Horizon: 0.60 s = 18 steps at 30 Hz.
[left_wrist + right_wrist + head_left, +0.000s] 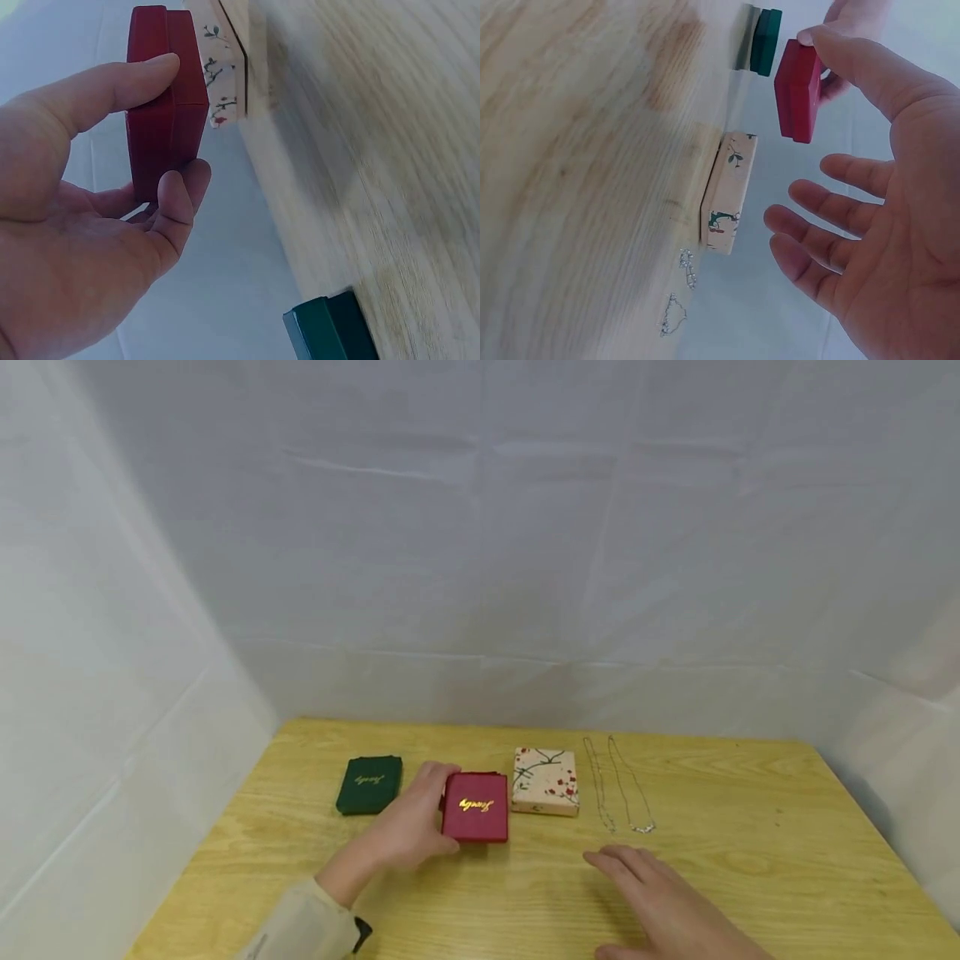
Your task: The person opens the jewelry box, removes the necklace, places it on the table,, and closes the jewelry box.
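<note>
My left hand (411, 820) grips a red jewelry box (476, 808) with gold lettering on its lid, thumb on the near side and fingers at the far side. In the left wrist view the closed red box (166, 112) is raised off the table. My right hand (667, 902) hovers over the near right part of the table, fingers extended and holding nothing. Beside the red box lies a cream floral box (545, 782), with two silver necklaces (632, 785) laid out to its right. A green jewelry box (370, 785) sits left of my left hand.
The wooden table (750, 827) carries all the boxes and necklaces. White cloth (525, 543) hangs behind it and along both sides. A dark band (362, 935) shows at the left sleeve.
</note>
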Motion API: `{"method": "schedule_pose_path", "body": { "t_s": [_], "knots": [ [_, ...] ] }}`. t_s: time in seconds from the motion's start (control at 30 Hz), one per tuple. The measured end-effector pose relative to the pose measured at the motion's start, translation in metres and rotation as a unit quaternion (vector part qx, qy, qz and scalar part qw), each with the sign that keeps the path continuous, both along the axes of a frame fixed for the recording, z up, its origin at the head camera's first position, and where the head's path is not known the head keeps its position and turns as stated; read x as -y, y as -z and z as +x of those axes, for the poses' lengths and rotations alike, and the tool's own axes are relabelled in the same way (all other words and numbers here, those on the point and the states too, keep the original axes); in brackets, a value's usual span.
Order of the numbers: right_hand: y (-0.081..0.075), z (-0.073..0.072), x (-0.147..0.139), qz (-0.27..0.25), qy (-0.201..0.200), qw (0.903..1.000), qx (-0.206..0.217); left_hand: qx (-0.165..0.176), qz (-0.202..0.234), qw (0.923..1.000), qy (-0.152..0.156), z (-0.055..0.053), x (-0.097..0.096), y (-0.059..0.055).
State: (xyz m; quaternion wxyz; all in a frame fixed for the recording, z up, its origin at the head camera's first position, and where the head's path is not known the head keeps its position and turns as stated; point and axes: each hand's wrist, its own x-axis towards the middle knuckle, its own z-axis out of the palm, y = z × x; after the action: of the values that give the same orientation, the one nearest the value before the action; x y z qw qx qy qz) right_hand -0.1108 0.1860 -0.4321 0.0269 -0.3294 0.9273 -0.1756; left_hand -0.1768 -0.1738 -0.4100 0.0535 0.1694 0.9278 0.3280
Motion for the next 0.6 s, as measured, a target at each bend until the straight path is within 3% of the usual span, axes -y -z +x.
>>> {"method": "schedule_pose_path", "body": {
  "t_s": [0.2, 0.47, 0.6],
  "knots": [
    [0.006, 0.003, -0.001, -0.006, -0.006, 0.9973, -0.073, 0.008, -0.002, 0.9999, -0.007, -0.013, 0.006, 0.002],
    [0.012, 0.006, -0.004, -0.003, -0.002, 0.9943, -0.107, 0.024, -0.007, 0.9996, -0.014, -0.031, 0.013, 0.009],
    [0.013, 0.008, -0.004, 0.007, 0.009, 0.9955, -0.094, 0.024, -0.019, 0.9994, -0.018, -0.040, 0.017, 0.013]
  ]
}}
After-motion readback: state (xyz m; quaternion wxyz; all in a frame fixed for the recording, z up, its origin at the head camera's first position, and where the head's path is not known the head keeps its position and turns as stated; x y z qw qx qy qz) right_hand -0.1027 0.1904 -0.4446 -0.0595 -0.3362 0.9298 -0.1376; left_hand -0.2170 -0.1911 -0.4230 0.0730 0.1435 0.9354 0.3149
